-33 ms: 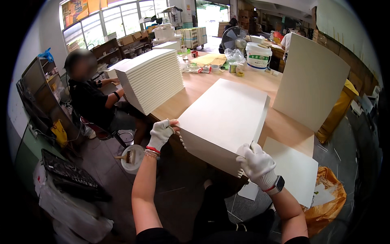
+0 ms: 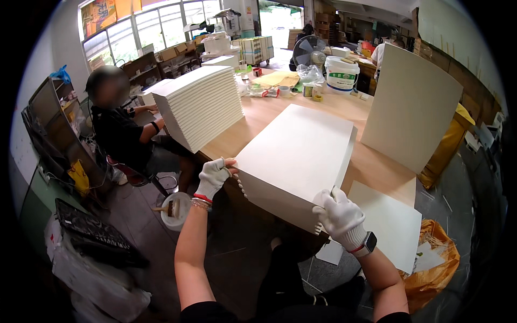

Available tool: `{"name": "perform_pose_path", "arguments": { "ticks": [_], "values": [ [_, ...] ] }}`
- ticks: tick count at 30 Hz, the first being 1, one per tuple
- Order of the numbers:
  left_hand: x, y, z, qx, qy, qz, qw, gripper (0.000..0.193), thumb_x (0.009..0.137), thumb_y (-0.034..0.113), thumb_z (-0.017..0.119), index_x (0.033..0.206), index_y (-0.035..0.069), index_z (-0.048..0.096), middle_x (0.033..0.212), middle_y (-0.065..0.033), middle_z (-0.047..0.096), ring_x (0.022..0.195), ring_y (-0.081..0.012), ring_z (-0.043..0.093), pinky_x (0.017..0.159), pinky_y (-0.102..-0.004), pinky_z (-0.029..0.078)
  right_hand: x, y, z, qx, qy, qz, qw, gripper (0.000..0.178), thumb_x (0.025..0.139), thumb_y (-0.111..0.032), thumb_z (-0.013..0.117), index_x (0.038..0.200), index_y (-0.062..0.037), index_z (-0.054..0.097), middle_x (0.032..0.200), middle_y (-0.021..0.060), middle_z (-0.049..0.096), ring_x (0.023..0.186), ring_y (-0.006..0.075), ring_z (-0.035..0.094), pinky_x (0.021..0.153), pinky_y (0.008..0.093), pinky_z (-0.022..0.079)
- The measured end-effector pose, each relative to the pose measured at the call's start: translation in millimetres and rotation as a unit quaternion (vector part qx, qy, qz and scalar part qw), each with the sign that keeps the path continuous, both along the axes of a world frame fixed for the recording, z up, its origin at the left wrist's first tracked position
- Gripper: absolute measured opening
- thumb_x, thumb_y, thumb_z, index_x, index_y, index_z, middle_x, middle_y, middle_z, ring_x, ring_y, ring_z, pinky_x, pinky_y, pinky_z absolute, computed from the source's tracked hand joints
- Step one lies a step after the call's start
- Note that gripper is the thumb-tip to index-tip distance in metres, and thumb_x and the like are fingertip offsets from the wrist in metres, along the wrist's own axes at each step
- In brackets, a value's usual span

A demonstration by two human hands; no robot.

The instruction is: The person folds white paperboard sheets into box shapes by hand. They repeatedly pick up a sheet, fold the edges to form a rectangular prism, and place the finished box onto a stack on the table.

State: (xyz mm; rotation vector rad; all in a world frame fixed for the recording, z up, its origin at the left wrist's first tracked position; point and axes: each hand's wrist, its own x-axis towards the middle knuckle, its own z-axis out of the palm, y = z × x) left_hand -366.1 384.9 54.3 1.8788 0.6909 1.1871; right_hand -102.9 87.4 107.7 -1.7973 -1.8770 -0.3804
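A thick stack of white boards (image 2: 301, 145) lies on the wooden table (image 2: 371, 164), with its near edge overhanging toward me. My left hand (image 2: 215, 175), in a white glove, grips the stack's near left corner. My right hand (image 2: 339, 215), also gloved and with a watch at the wrist, holds the near right corner. Both hands clasp the stack's front edge, fingers curled under it.
A taller stack of white boards (image 2: 199, 105) sits at the table's left end, beside a seated person (image 2: 121, 129). A large white panel (image 2: 409, 105) stands upright at right. A white sheet (image 2: 390, 223), an orange bag (image 2: 431, 264) and a floor bucket with a brush (image 2: 175, 210) are near me.
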Motion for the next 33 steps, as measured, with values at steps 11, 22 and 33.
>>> {"name": "perform_pose_path", "arguments": {
  "ticks": [11, 22, 33],
  "values": [
    [2.1, 3.9, 9.0, -0.066, 0.021, -0.005, 0.998, 0.017, 0.084, -0.011, 0.063, 0.1, -0.009, 0.067, 0.098, -0.0151, 0.071, 0.084, -0.0184, 0.071, 0.074, -0.0249, 0.056, -8.7, -2.2, -6.0, 0.01, 0.068, -0.017, 0.997, 0.04, 0.092, -0.026, 0.064, 0.123, -0.0038, 0.052, 0.111, 0.0249, 0.057, 0.075, 0.0419, 0.066, 0.06, 0.0458, 0.056],
    [6.2, -80.4, -6.9, 0.111, -0.105, 0.121, 0.981, 0.032, 0.093, -0.003, 0.059, 0.124, 0.001, 0.058, 0.123, -0.0106, 0.061, 0.109, -0.0177, 0.06, 0.095, -0.0314, 0.049, 148.7, -160.0, -114.4, 0.159, 0.087, -0.273, 0.945, 0.045, 0.087, -0.021, 0.068, 0.125, 0.0, 0.058, 0.119, 0.021, 0.062, 0.11, 0.0383, 0.06, 0.093, 0.0439, 0.05],
    [161.5, -277.1, 1.5, 0.267, 0.084, -0.312, 0.908, 0.029, 0.076, -0.001, 0.074, 0.103, 0.01, 0.07, 0.09, -0.0098, 0.071, 0.076, -0.0262, 0.07, 0.066, -0.0326, 0.057, 183.0, -314.5, -158.0, 0.052, 0.722, -0.2, 0.661, 0.026, 0.088, -0.028, 0.067, 0.091, -0.0029, 0.07, 0.07, 0.0048, 0.065, 0.05, 0.0139, 0.057, 0.044, 0.0289, 0.049]
  ]
}}
